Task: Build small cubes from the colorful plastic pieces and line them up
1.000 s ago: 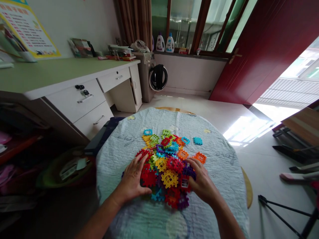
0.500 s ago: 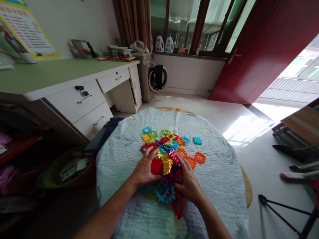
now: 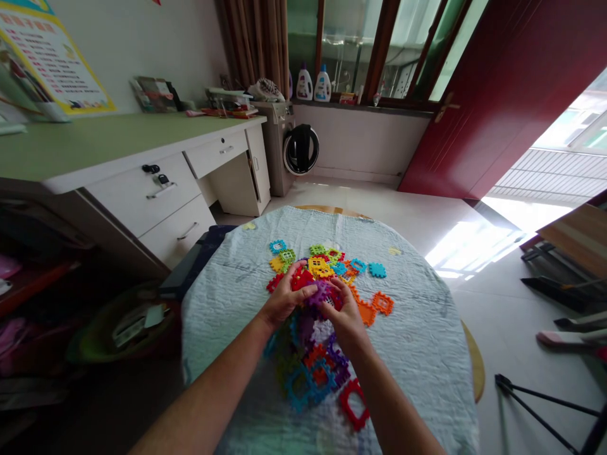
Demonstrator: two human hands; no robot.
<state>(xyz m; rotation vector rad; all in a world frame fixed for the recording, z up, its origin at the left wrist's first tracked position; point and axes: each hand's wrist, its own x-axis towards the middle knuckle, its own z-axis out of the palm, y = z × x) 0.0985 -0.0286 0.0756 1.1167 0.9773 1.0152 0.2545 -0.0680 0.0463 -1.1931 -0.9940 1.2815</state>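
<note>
Between my two hands is a cluster of joined plastic interlocking blocks. A purple block (image 3: 320, 294) faces me, and a yellow window block (image 3: 319, 266) shows at its far side. My left hand (image 3: 279, 304) is closed around its left side, by a red block (image 3: 301, 279), thumb on the purple one. My right hand (image 3: 348, 317) grips the right side with fingers curled; its fingertips partly cover the blocks there. Closer to me lie a blue frame block (image 3: 300, 390), purple and orange blocks, and a red frame block (image 3: 354, 404) beside my right forearm.
Loose blocks lie beyond the cluster: orange ones (image 3: 382, 303), a blue square (image 3: 377, 270) and green window blocks (image 3: 287, 255). A pale cloth (image 3: 417, 354) covers the round table. A desk (image 3: 142, 139) stands left, a washing machine (image 3: 277, 148) behind, a tripod leg (image 3: 545, 395) at right.
Both hands have moved away from me with the cluster, which has turned so its purple side faces me. More of the blue, purple and orange blocks near me now show.
</note>
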